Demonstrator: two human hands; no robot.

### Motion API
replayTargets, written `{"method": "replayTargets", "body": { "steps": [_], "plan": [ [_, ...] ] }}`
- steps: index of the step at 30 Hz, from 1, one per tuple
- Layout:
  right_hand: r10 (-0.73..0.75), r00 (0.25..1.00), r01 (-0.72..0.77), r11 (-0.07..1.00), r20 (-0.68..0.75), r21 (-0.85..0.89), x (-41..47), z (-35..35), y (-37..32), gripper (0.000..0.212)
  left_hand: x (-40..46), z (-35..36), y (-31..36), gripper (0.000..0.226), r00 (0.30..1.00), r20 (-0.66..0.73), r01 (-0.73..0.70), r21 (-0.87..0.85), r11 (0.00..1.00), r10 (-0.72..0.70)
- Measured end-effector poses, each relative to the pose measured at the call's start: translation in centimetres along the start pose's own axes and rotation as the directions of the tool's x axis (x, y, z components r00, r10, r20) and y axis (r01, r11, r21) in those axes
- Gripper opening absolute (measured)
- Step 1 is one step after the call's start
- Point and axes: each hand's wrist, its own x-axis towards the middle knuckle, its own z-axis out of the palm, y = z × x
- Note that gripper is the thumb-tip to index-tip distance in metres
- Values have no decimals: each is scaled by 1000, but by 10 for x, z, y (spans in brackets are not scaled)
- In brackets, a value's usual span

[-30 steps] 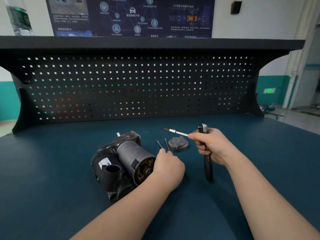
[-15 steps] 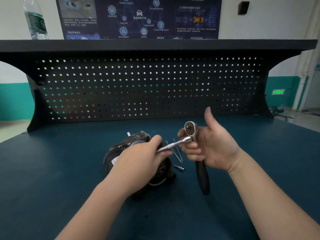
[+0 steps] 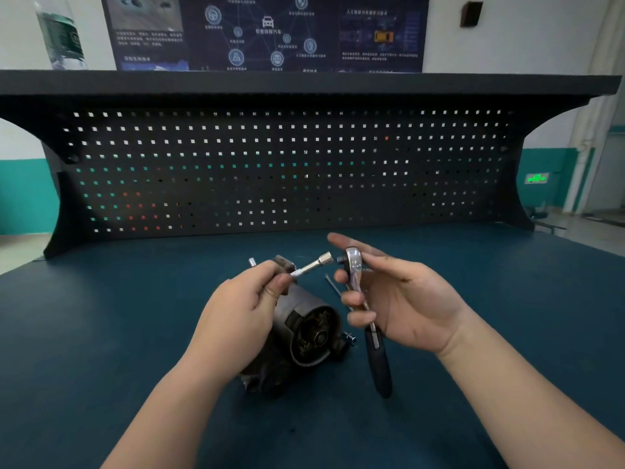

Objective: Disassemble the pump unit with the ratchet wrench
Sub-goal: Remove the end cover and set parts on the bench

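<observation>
The pump unit [image 3: 306, 330], a dark grey cylinder with its open end facing me, lies on the blue bench [image 3: 101, 333] under my hands. My left hand [image 3: 243, 313] pinches the knurled end of a silver extension bar [image 3: 311, 266], whose socket end points right. My right hand [image 3: 389, 296] holds the ratchet wrench [image 3: 353, 262] upright by its neck, palm toward me, thumb lifted. The wrench's black handle [image 3: 380, 367] hangs down. The bar's socket end sits just left of the ratchet head, a small gap between them.
Long thin bolts [image 3: 333, 287] lie on the bench behind the wrench. A small socket [image 3: 350, 339] rests beside the pump's open end. A black pegboard [image 3: 287, 170] walls off the back of the bench, with a water bottle [image 3: 62, 32] on its top shelf.
My left hand left the pump, took the extension bar from the ratchet, and has now pulled it off leftward. My right hand lifted the wrench upright and turned its palm toward me.
</observation>
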Motion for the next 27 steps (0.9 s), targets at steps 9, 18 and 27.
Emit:
{"method": "replayTargets", "body": {
  "steps": [9, 18, 27],
  "plan": [
    [-64, 998, 64, 998, 13, -22, -2, 6, 2, 29, 2, -1, -2, 23, 1000, 10, -10, -87, 996, 11],
    [-65, 997, 61, 996, -52, -69, -3, 10, 1, 28, 1, -2, 2, 23, 999, 29, -37, -53, 998, 38],
    [-34, 996, 18, 981, -77, -195, -4, 6, -5, 24, -2, -1, 4, 29, 999, 36, 19, -48, 999, -17]
  ]
}}
